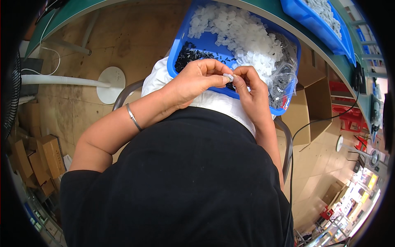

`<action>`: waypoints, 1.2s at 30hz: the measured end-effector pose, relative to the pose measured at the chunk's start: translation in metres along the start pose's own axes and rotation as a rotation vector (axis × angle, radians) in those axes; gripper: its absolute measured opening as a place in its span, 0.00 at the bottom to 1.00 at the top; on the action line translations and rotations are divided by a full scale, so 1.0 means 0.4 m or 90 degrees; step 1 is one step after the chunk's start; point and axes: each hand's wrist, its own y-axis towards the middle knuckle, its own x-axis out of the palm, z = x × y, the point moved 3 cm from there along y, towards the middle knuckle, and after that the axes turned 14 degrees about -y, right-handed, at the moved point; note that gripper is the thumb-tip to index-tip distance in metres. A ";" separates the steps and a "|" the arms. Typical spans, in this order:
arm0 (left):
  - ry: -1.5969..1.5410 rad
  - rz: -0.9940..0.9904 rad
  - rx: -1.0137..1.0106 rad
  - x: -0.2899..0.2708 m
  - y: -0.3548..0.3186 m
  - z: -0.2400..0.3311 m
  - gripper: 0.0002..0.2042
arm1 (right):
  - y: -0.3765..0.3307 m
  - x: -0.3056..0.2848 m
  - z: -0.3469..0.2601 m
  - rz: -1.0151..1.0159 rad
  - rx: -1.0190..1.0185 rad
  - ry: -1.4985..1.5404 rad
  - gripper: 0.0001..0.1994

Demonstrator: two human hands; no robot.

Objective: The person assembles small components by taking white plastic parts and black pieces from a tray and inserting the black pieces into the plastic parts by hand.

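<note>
Both my hands meet over the near edge of a blue plastic tray resting on my lap. Between thumb and finger, my left hand pinches a small whitish plastic piece. My right hand is closed at the same spot, thumb and index finger pressed on the piece from the other side. In the tray, a heap of translucent white plastic pieces fills the back and middle. Small black parts lie scattered at the left. Grey parts and a clear plastic bag are at the right.
A green-topped table curves behind the tray, carrying a second blue bin of white pieces. Open cardboard boxes stand at the right, more boxes at the left. A black cable hangs on the right; a white round base stands left.
</note>
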 end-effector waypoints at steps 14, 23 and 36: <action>-0.118 0.091 -0.048 -0.020 0.007 -0.009 0.11 | -0.002 0.008 0.039 -0.008 0.135 0.193 0.05; -0.098 0.108 -0.020 -0.037 0.014 -0.023 0.11 | -0.005 0.007 -0.001 -0.089 0.138 0.216 0.09; 0.175 -0.001 0.055 -0.013 0.004 -0.001 0.15 | 0.001 0.008 0.014 -0.138 0.215 0.274 0.11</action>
